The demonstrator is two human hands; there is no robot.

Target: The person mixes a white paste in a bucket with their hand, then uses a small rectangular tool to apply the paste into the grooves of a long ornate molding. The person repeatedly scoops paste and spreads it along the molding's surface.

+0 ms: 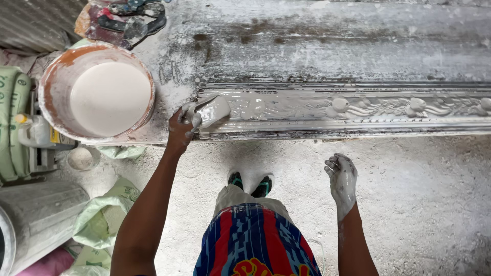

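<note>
Long ornamental mould [358, 110], lying on a plaster-streaked workbench [332, 46]; its relief of scrolls and rounded blossoms is coated in wet grey-white plaster, glossy along the raised pattern. The near end of the mould sits directly under the fingertips of the left hand [183, 128], which is curled around a small smeared tool, possibly a scraper or spatula; the blade is too coated to identify with certainty. A blob of wet plaster [214, 110] rests just beyond the fingers, on the mould's end. The right hand [341, 176] hangs free beside the body, fingers loosely spread and holding nothing, whitened to the wrist, well apart from the mould. To work the plaster well here, the tool is best kept flat and drawn steadily along the channel, so the relief fills without trapped air. Just beside the left hand's knuckles stands a bucket [97, 92] of smooth pale plaster mix. Sacks [102, 220] lie on the dusty floor.
</note>
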